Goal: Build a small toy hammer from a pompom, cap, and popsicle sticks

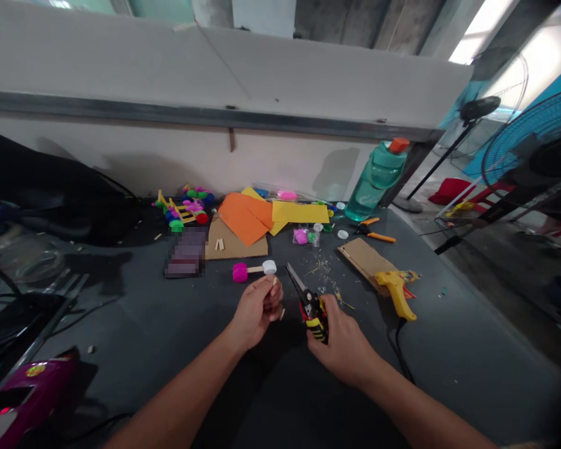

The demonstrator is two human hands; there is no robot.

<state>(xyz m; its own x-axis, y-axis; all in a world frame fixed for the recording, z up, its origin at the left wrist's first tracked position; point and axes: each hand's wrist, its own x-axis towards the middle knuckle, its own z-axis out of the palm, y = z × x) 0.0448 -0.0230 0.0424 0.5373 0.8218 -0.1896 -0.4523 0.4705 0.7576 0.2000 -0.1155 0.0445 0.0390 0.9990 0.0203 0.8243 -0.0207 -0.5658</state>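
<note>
My left hand (pixel 258 307) is closed, its fingers pinched round a short pale wooden stick (pixel 282 314); most of the stick is hidden. My right hand (pixel 339 337) grips a pair of hand shears (pixel 312 308) by the black, yellow and red handles, with the blades pointing up and left beside my left hand. Just beyond my left fingers lies a pale stick (pixel 256 270) with a magenta cap (pixel 240 272) at one end and a white cap (pixel 269 267) at the other. Small clippings (pixel 326 274) are scattered right of the blades.
A yellow glue gun (pixel 397 293) rests against cardboard (pixel 362 259) at right. Behind are orange-handled pliers (pixel 378 236), a teal bottle (pixel 374 181), yellow paper (pixel 302 212) and orange paper (pixel 245 215). A pixelated dark rectangle (pixel 186 252) and a colourful toy model (pixel 182 209) lie left.
</note>
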